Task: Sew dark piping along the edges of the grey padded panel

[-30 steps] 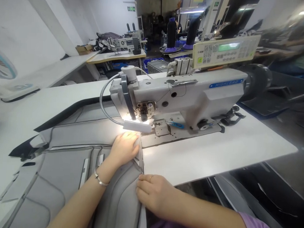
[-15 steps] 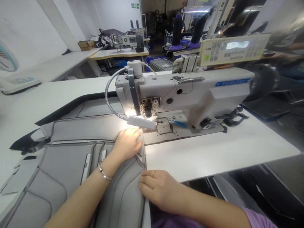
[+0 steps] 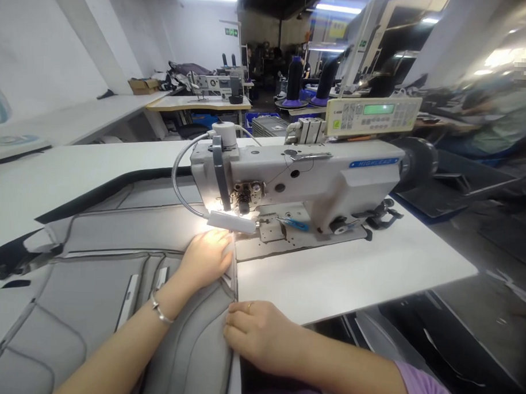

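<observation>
A large grey padded panel [image 3: 115,229] with dark seam lines spreads across the table on the left, its right edge running under the head of a sewing machine [image 3: 306,181]. My left hand [image 3: 207,258] is closed over that edge, just in front of the lit needle area, its fingertips lost in the glare. Closer to me, my right hand [image 3: 262,335] pinches the same edge, thumb hidden. A small lamp [image 3: 231,222] on a bendable metal arm partly blocks the stitching spot. Blue-handled snips [image 3: 294,223] lie on the machine bed, apart from both hands.
The white tabletop [image 3: 329,280] ends in an edge to the right of my right arm. A control box [image 3: 373,116] sits above the machine, with thread cones [image 3: 294,83] behind. Another sewing machine [image 3: 213,86] stands farther back. At right, a person [image 3: 503,113] appears blurred.
The camera has turned slightly right and upward, so machine and hands appear shifted left and lower. Both hands keep the same places on the panel's edge.
</observation>
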A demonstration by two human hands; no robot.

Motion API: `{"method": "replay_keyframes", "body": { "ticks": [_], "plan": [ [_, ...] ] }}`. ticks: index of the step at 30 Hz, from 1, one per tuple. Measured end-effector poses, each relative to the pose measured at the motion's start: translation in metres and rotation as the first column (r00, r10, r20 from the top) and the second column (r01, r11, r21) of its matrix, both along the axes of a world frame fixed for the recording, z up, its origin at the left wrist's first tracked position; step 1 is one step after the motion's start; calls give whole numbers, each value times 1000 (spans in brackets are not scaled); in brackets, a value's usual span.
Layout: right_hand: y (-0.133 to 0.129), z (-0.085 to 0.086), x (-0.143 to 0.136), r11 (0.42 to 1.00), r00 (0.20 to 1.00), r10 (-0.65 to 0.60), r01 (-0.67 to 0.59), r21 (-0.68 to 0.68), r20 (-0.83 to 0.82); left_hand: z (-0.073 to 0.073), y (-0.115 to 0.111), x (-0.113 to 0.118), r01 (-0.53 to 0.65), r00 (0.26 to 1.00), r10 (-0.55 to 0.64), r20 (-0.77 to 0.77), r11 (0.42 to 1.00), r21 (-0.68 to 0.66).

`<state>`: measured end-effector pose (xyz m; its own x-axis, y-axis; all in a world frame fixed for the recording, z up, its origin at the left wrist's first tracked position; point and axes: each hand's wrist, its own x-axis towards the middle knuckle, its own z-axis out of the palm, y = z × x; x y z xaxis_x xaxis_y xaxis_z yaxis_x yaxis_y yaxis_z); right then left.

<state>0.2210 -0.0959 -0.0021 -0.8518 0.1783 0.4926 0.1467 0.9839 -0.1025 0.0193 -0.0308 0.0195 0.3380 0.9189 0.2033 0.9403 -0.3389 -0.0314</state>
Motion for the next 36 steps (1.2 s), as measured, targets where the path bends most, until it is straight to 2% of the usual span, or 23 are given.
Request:
{"method": "replay_keyframes", "body": {
  "ticks": [7,10,13,20,26,31,36],
  "plan": [
    [-1,3,-1,999,1000,23,-23,-49,-9,5,-21,3,48,994,-47,102,999,-2],
    [0,1,-3,999,999,24,-24,-21,-41,5,-34,1,107,986,-105,131,994,-12],
    [5,-1,-7,999,997,25,-23,25,-77,1,-37,-2,129,979,-131,155,991,24],
    [22,5,-15,990,992,76,-63,130,-102,-7,-17,-7,142,971,-160,180,984,108],
    [43,4,-23,977,985,109,-82,197,-131,-10,1,-11,93,978,-116,172,987,133],
    [57,4,-26,981,986,80,-52,184,-149,-15,13,-17,128,963,-159,216,980,150],
    [68,-1,-29,989,984,35,-9,151,-172,-14,28,-21,183,949,-249,192,935,304]
  ]
}}
